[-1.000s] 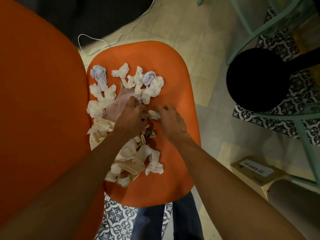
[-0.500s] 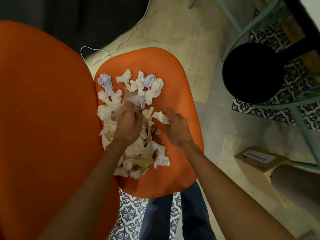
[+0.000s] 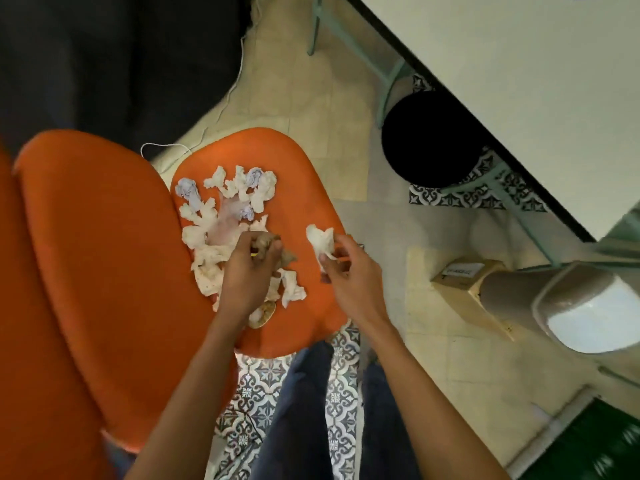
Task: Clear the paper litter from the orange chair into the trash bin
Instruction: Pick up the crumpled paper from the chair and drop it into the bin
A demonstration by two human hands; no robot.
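The orange chair seat (image 3: 298,174) holds a heap of several crumpled white and pale blue paper scraps (image 3: 221,209). My left hand (image 3: 247,277) is closed on a brownish crumpled scrap (image 3: 266,245) in the middle of the heap. My right hand (image 3: 349,275) pinches a white crumpled paper (image 3: 320,239), lifted over the seat's right edge. A grey trash bin with a white liner (image 3: 568,301) lies to the right on the floor, its mouth toward the lower right.
The chair's orange backrest (image 3: 86,271) fills the left. A black round stool (image 3: 429,140) stands on teal legs under a white table (image 3: 519,71). A cardboard box (image 3: 460,278) sits beside the bin. A white cable (image 3: 221,109) trails across the tiled floor.
My right hand has lifted a white paper off the seat and moved right. My left hand has closed on a brownish scrap. The view has pulled back, and the bin now shows.
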